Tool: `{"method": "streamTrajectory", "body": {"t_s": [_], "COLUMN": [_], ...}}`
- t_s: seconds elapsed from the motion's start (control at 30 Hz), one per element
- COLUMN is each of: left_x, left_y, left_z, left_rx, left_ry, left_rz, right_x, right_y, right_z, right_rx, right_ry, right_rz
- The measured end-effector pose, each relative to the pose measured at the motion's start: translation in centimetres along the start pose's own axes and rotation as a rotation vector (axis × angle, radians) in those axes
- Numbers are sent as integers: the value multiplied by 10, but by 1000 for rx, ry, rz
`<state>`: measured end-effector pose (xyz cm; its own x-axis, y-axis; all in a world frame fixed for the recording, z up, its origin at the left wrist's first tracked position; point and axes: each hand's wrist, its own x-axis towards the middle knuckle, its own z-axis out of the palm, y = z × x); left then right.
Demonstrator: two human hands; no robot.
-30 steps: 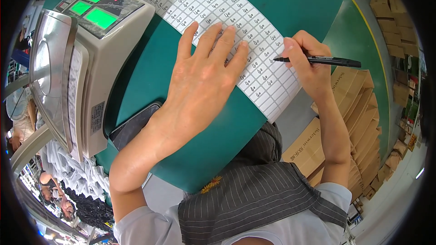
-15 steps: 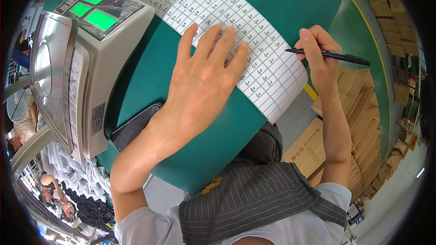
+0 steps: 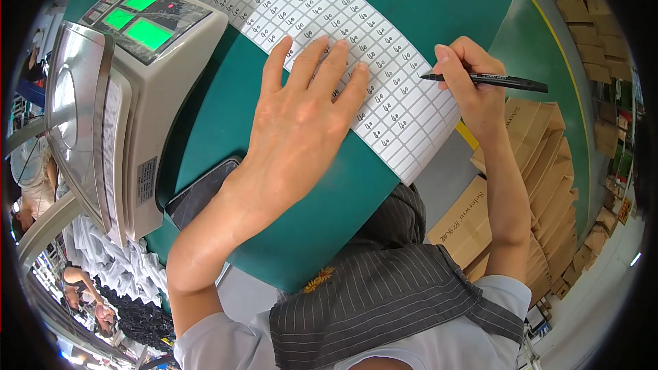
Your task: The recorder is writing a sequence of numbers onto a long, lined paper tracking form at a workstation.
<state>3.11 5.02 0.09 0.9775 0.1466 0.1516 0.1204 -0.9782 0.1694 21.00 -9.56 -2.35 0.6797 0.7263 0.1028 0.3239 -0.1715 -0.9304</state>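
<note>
While the label sheet (image 3: 384,89) is pinned by the flat, open left hand (image 3: 301,123), fresh ink could be smeared; black pen (image 3: 486,81) gripped in right hand (image 3: 473,89).

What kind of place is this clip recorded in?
Probably a packing or warehouse workstation. A grey electronic weighing scale with green displays stands on the green table, a long white sheet of small labels lies across it, and stacks of flat brown cardboard boxes sit on the floor beside it.
</note>
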Motion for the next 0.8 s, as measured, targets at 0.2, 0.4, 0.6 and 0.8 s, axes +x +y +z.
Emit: {"method": "streamTrajectory", "body": {"t_s": [0.2,0.4,0.6,0.8], "left_x": [1,0,0,1], "left_y": [1,-1,-2,-1], "left_z": [-1,2,2,2], "left_rx": [4,-9,-18,-15], "left_ry": [-7,16,42,50], "left_rz": [0,16,32,37], "right_x": [0,1,2,2], "right_y": [0,0,0,-3], "right_z": [0,0,1,-5], "right_rx": [7,-7,-22,31], "right_ry": [23,18,25,2], "right_rz": [-2,19,-25,45]}}
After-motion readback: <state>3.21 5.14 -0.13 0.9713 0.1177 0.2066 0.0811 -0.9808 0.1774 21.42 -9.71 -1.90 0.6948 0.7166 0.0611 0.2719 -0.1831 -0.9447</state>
